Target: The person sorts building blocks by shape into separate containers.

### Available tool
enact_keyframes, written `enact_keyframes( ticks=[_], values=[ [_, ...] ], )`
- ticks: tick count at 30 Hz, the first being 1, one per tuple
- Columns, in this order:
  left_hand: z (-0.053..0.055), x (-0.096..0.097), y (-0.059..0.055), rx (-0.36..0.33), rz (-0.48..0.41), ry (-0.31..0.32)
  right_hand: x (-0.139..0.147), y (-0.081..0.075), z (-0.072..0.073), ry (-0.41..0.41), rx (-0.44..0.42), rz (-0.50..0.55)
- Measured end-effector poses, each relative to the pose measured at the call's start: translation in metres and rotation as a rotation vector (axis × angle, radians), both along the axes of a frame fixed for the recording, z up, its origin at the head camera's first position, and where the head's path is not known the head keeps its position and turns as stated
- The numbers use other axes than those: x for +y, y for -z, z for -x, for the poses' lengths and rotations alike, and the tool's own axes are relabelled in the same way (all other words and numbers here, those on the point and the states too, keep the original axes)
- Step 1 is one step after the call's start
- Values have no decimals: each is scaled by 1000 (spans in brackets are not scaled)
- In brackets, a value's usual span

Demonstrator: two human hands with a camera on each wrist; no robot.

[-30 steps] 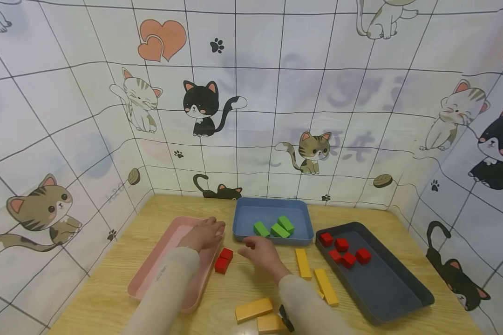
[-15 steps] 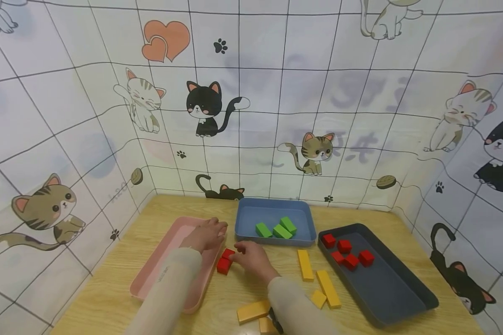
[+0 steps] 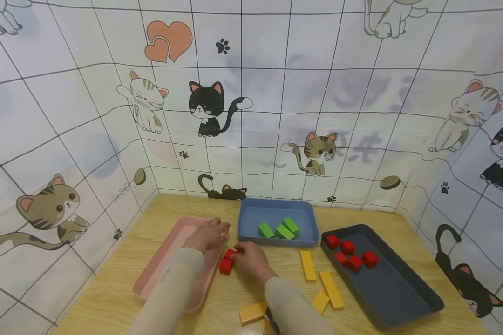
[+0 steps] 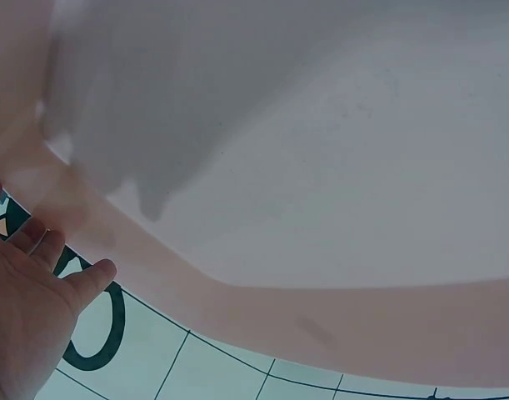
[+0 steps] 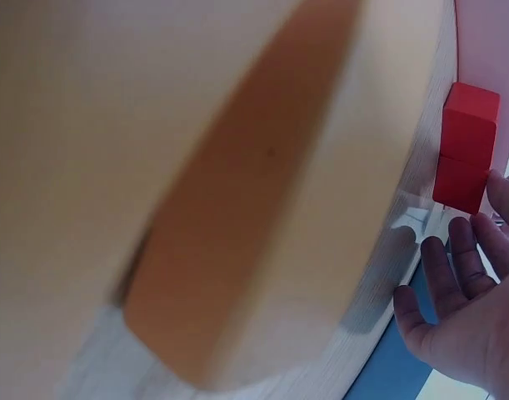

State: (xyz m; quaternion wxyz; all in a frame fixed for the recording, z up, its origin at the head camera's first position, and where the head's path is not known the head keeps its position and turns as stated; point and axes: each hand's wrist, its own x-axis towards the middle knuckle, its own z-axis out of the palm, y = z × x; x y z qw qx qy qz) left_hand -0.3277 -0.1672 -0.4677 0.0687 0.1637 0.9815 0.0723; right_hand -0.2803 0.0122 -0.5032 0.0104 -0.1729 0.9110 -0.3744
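My left hand [image 3: 209,235] rests over the far right corner of the pink tray [image 3: 172,246], its fingers stretched out. In the left wrist view, the thumb [image 4: 92,283] and fingers lie at the tray's pink wall [image 4: 154,258], holding nothing. Beside the tray's right side, two red blocks stand end to end on the table. My right hand [image 3: 253,263] has its thumb and index fingertip at the far red block [image 3: 229,253], seemingly pinching its end; the near red block [image 3: 226,266] touches it. In the right wrist view, the other fingers [image 5: 441,271] stay loosely bent.
A blue tray [image 3: 251,215] with several green blocks stands at the back. The dark grey tray [image 3: 396,284] at right holds several red blocks. Yellow blocks [image 3: 308,266] lie between, some under my right forearm. Cat-printed cloth [image 3: 260,93] walls the table.
My right hand has come left and slightly nearer, and its fingertips now meet the far red block. The left hand keeps its place on the pink tray. The view has turned slightly left.
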Motion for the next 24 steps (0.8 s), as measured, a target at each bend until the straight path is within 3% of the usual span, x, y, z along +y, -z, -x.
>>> enact_keyframes(
  ticks=[7,12,19,24],
  values=[
    [11,-4,14,21,-9,-1,0,-1,2,35,-11,-6],
    [15,-5,18,30,-27,-6,-1,-3,2,30,-52,-21],
    [4,-1,5,21,-15,-1,-1,-5,1,75,-68,-26],
    [-3,2,-6,10,-10,-1,1,-5,3,47,-38,-74]
  ],
)
